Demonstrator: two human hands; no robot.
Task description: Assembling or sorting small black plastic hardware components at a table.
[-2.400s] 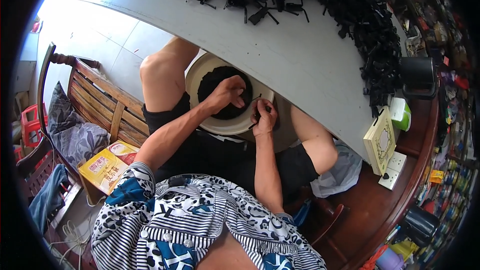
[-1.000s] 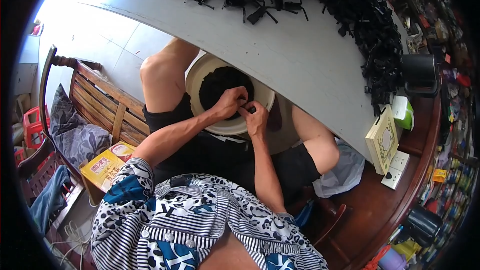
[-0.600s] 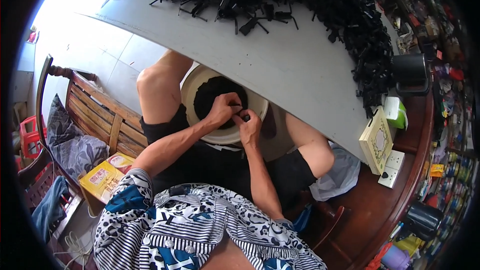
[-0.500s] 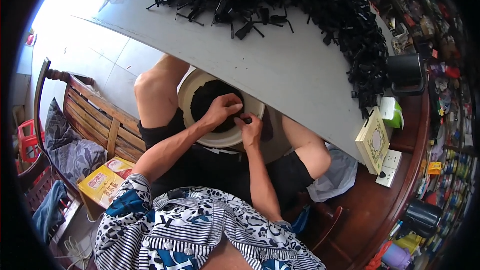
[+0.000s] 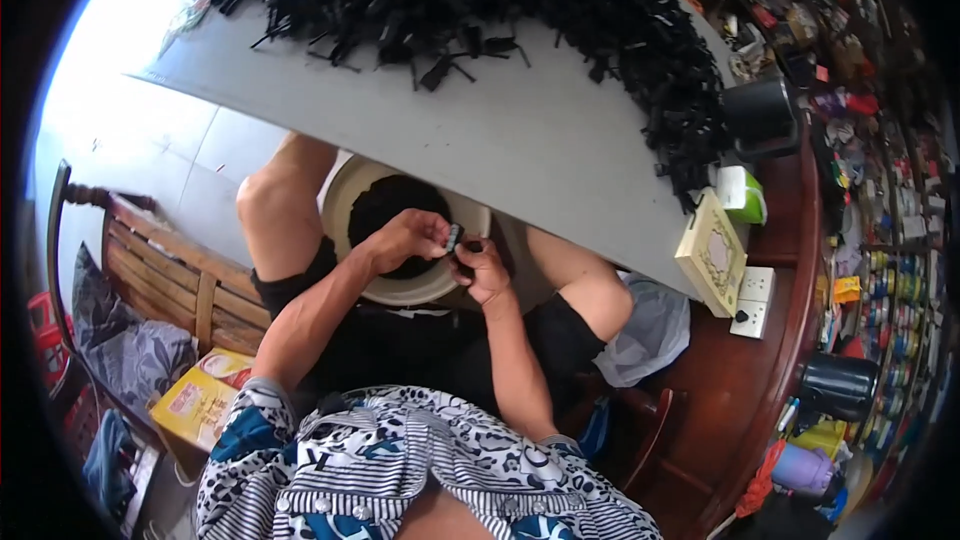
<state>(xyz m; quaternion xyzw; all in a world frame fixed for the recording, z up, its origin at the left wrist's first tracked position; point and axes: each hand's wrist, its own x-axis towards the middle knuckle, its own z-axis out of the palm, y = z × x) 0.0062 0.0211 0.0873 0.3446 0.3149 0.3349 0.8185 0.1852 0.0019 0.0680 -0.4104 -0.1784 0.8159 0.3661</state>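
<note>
My left hand (image 5: 412, 238) is closed in a pinch on a small dark piece with a pale greyish face (image 5: 453, 238). Its exact kind is too small to make out. Close on the right, my right hand (image 5: 482, 270) is also closed, its thumb and fingertips at the lower end of the same piece. Both hands are over a cream basin (image 5: 338, 202) between my knees. Inside the basin lies a mass of black material (image 5: 385, 202), partly covered by my left hand.
A big pile of black small parts with thin stems (image 5: 430, 0) covers the far side of the grey table (image 5: 470, 130). At right are a black mug (image 5: 757, 112), a cream decorated box (image 5: 712, 255) and a white power strip (image 5: 752, 302). A wooden bench (image 5: 180, 270) stands left.
My hands have come together, and the small piece now shows between my fingertips. The whole view has shifted, so the table and basin appear further left.
</note>
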